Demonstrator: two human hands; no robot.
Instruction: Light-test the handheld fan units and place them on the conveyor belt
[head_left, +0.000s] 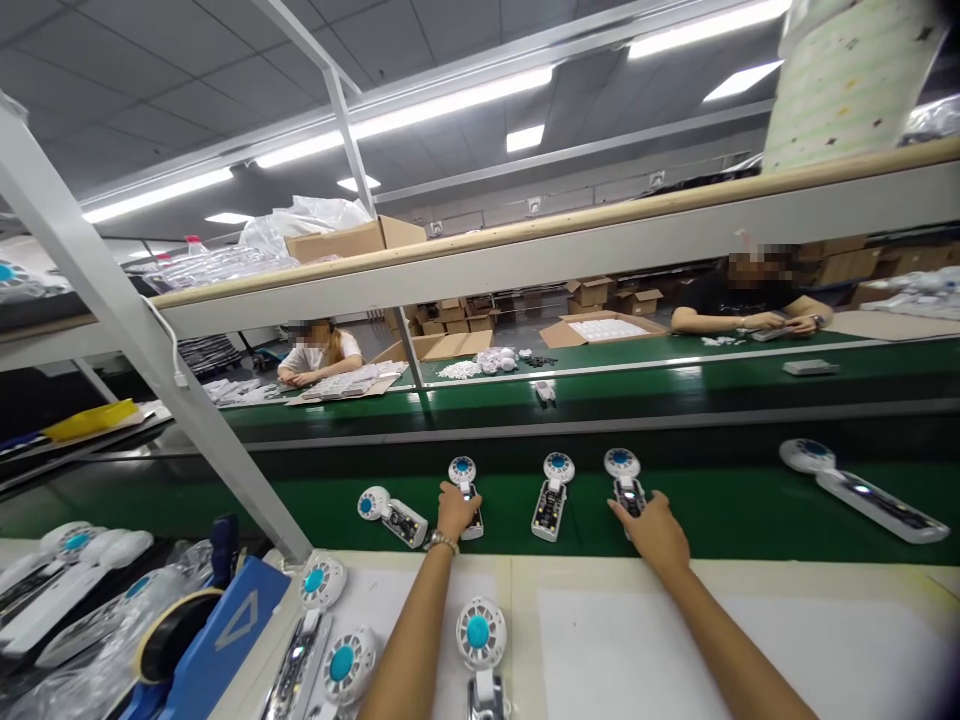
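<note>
On the green conveyor belt, my left hand is closed round the handle of a white handheld fan with a blue hub. My right hand grips the lower body of another handheld fan, its thumb and fingers on either side. Between the two hands lies a third fan, its circuit board exposed. A tilted fan rests left of my left hand. Far to the right is one more fan. Closer to me, a fan lies on the pale worktop.
A blue tape dispenser stands at the left, near more fans. A slanted white post and a shelf beam cross the view. Two people sit across the belt, near cartons and small white parts.
</note>
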